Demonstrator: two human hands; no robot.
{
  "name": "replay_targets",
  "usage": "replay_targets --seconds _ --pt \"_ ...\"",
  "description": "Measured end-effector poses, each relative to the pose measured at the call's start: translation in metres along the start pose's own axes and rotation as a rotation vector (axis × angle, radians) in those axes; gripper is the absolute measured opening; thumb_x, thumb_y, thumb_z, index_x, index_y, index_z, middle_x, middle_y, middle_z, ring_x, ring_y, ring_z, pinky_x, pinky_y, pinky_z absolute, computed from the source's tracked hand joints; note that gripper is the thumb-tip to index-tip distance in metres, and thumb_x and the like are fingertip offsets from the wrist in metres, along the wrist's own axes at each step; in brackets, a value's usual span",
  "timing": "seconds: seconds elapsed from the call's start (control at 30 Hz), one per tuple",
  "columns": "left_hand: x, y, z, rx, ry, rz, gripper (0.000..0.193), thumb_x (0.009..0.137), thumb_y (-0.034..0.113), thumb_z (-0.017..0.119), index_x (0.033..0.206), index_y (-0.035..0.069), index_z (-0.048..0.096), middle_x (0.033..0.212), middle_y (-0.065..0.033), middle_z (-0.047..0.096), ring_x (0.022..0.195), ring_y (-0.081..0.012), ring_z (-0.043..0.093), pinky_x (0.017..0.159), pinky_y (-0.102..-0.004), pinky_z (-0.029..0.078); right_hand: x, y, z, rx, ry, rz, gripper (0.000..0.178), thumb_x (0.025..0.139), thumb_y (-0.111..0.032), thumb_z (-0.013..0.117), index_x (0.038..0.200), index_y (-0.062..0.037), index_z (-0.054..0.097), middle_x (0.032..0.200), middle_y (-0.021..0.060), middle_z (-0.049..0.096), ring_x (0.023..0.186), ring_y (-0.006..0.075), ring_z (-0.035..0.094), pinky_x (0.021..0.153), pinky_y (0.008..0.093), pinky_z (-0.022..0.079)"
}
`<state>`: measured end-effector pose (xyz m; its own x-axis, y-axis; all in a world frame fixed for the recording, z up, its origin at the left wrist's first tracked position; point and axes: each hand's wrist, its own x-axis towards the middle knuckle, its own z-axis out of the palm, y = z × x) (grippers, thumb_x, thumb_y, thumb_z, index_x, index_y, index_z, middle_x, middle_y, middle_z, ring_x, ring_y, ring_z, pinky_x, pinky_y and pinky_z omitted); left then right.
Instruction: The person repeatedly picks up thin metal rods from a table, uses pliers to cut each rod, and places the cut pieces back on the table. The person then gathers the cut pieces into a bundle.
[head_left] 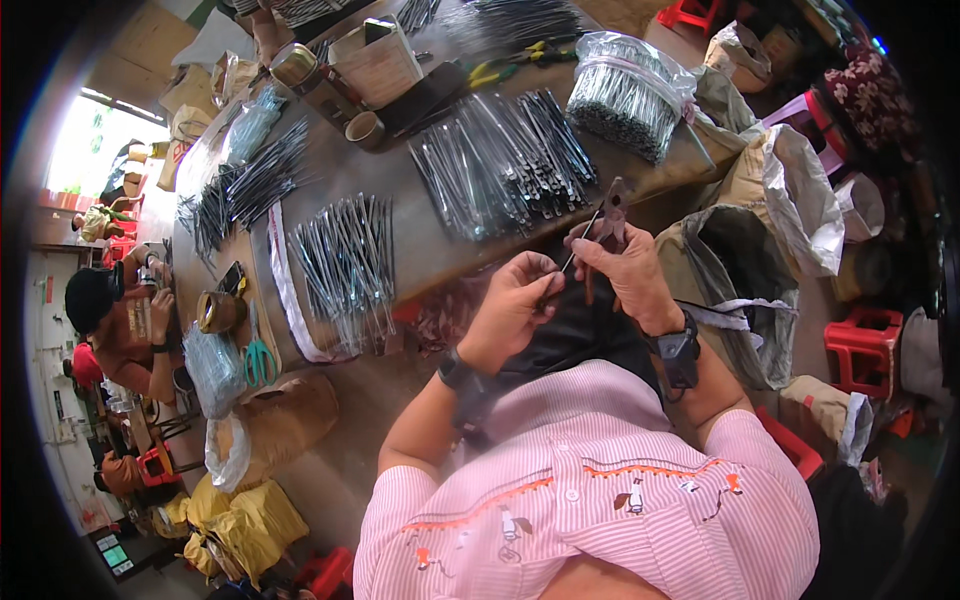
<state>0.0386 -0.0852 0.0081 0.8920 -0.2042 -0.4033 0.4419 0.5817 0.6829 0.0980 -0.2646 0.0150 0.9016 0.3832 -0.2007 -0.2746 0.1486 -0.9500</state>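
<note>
Teal-handled scissors (260, 364) and yellow sacks (258, 522) show at left, a red stool (863, 350) at far right.

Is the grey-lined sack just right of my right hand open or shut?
Open: the grey-lined sack gapes wide, showing its dark inside.

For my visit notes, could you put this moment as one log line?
left hand: pinching thin strip | right hand: holding pliers | table: piled shiny strips, clear-wrapped bundle

The right hand (632, 275) holds pliers (612, 212) jutting beyond its fingers; the left hand (515, 308) pinches a thin rod (569, 263). Beyond the fingers, metal strips (540, 165) cover part of a table (385, 185).
</note>
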Motion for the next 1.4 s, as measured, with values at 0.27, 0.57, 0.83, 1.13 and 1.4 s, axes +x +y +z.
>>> replay_targets --seconds 0.27,0.57,0.83,1.13,1.4 --pt "-0.004 0.009 0.002 0.266 0.092 0.126 0.020 0.089 0.008 0.065 0.108 0.001 0.065 0.074 0.0001 0.060 0.056 -0.0043 0.051 0.047 -0.0186 0.039 -0.014 0.016 -0.034 0.881 -0.178 0.422 0.037 0.095 -0.031 0.049 0.105 0.0042 0.058 0.111 0.0273 0.062 0.095 0.0332 0.065 0.075 0.0369 0.056" --pt "-0.013 0.012 0.014 0.692 0.094 0.516 0.020 0.090 -0.003 0.058 0.106 0.002 0.067 0.081 0.0025 0.053 0.060 -0.0023 0.047 0.051 -0.0189 0.039 -0.040 0.013 -0.029 -0.257 -0.362 0.203 0.059 0.073 0.000 0.050 0.131 -0.0037 0.043 0.099 0.0071 0.053 0.083 0.0178 0.054 0.074 0.0289 0.049" --pt "-0.012 0.013 0.010 0.803 0.125 0.557 0.021 0.089 -0.004 0.057 0.106 0.002 0.068 0.084 0.0010 0.052 0.062 -0.0034 0.048 0.052 -0.0193 0.040 -0.034 0.009 -0.036 -0.811 -0.305 0.031 0.054 0.073 -0.004 0.052 0.127 -0.0026 0.049 0.099 0.0168 0.056 0.081 0.0293 0.056 0.074 0.0351 0.047" --pt "-0.009 0.013 0.003 0.779 0.157 0.472 0.019 0.091 0.001 0.057 0.106 0.004 0.067 0.073 0.0029 0.058 0.055 -0.0014 0.046 0.048 -0.0180 0.037 -0.031 0.013 -0.031 -0.765 -0.290 -0.111 0.047 0.076 -0.007 0.050 0.123 0.0001 0.051 0.102 0.0185 0.058 0.083 0.0344 0.057 0.077 0.0392 0.047" --pt "-0.011 0.012 0.006 0.738 0.177 0.382 0.017 0.090 0.001 0.057 0.105 0.001 0.066 0.075 0.0020 0.056 0.060 -0.0034 0.047 0.053 -0.0198 0.038 -0.027 0.011 -0.031 -1.104 -0.201 -0.401 0.031 0.076 -0.009 0.054 0.106 -0.0027 0.059 0.091 0.0186 0.062 0.080 0.0377 0.061 0.070 0.0437 0.048"
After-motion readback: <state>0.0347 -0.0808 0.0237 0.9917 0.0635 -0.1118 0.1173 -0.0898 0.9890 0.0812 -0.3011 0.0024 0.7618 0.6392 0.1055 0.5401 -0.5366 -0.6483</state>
